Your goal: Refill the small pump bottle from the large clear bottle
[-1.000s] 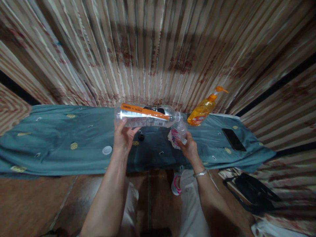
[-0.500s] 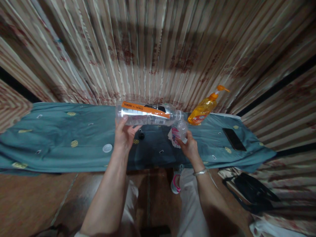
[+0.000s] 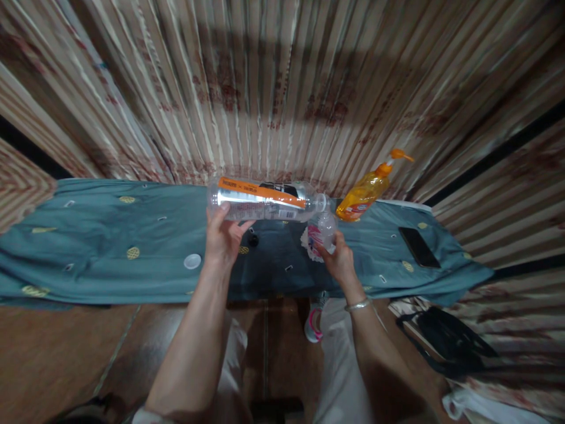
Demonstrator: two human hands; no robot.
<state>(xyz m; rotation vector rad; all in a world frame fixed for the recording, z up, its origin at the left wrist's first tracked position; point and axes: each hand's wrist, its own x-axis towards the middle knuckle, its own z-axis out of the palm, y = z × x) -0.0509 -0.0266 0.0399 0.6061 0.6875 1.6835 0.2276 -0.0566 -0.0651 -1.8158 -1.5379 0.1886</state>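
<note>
My left hand (image 3: 224, 232) grips the base end of a large clear plastic bottle (image 3: 265, 200) with an orange and black label, holding it on its side. Its uncapped mouth points right, at the top of a smaller clear bottle (image 3: 326, 227) with a pink label. That small bottle stands roughly upright, with my right hand (image 3: 339, 256) closed around its side. Whether the two mouths touch, I cannot tell. Under the small bottle shows a white scalloped piece (image 3: 309, 244). Just behind, to the right, is an orange pump bottle (image 3: 364, 194) of yellow liquid.
A green patterned cloth (image 3: 97, 235) covers the long table. On it lie a white round lid (image 3: 192, 261), a small black cap (image 3: 253, 239) and a black phone (image 3: 418, 247). A pleated curtain (image 3: 265, 88) hangs behind. A dark bag (image 3: 450, 335) rests at lower right.
Both bottles and both hands keep nearly the same places. The view has shifted slightly, and the small bottle stands marginally more upright under the large bottle's mouth.
</note>
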